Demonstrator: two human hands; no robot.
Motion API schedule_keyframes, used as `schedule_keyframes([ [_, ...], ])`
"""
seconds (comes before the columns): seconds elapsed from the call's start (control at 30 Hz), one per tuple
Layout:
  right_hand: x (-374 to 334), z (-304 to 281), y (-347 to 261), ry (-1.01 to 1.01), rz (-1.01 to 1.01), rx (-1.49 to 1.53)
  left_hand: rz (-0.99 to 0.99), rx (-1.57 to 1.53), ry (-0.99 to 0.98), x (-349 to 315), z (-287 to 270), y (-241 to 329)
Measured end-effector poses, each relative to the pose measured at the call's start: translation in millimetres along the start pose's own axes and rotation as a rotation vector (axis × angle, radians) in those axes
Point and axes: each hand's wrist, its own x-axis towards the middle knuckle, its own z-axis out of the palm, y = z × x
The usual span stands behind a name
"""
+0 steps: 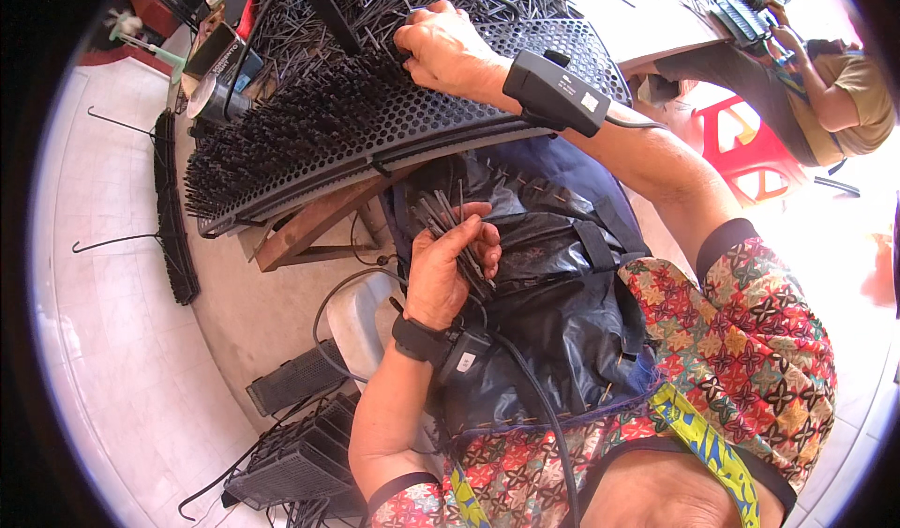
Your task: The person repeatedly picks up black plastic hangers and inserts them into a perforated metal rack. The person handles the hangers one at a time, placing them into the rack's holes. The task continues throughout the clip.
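Note:
A curved black perforated panel (pixel 506 78) lies tilted on the bench before me. Its left part is thick with upright black rods (pixel 291 134), while the round holes toward the right end are bare. My right hand (pixel 450 52) is over the panel at the border of the rods, its fingers closed together; whatever is in the fingertips is hidden. Nearer my body, above the black apron (pixel 544 312), my left hand (pixel 442 270) grips a loose bundle of thin dark rods (pixel 439 207). The bundle's ends stick out above and below the fingers.
Loose rods (pixel 375 12) are heaped behind the panel. At left are a metal can (pixel 220 98), a box (pixel 223 54) and a hooked black bristly strip (pixel 172 209). Black racks (pixel 286 467) stand on the floor. A co-worker (pixel 862 97) and red stool (pixel 722 143) are at right.

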Motion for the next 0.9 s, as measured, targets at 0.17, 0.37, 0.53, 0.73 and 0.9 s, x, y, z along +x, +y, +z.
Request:
schedule_keyframes([
  [0.17, 8, -3, 2, 0.007, -0.03, 0.05, -0.002, -0.006, -0.015, 0, -1, -1],
  [0.37, 15, -11, 6, 0.047, 0.034, 0.302, -0.005, 0.005, -0.007, 1, -1, -2],
  [0.53, 15, -9, 6, 0.105, 0.035, 0.356, 0.007, -0.002, 0.003, 0, 0, -2],
  [0.73, 20, -8, 9, 0.244, 0.031, 0.446, 0.017, -0.004, 0.018, 0, 3, -3],
  [0.9, 9, -10, 11, 0.319, -0.097, 0.361, 0.011, 0.007, 0.009, 0, 1, -2],
])
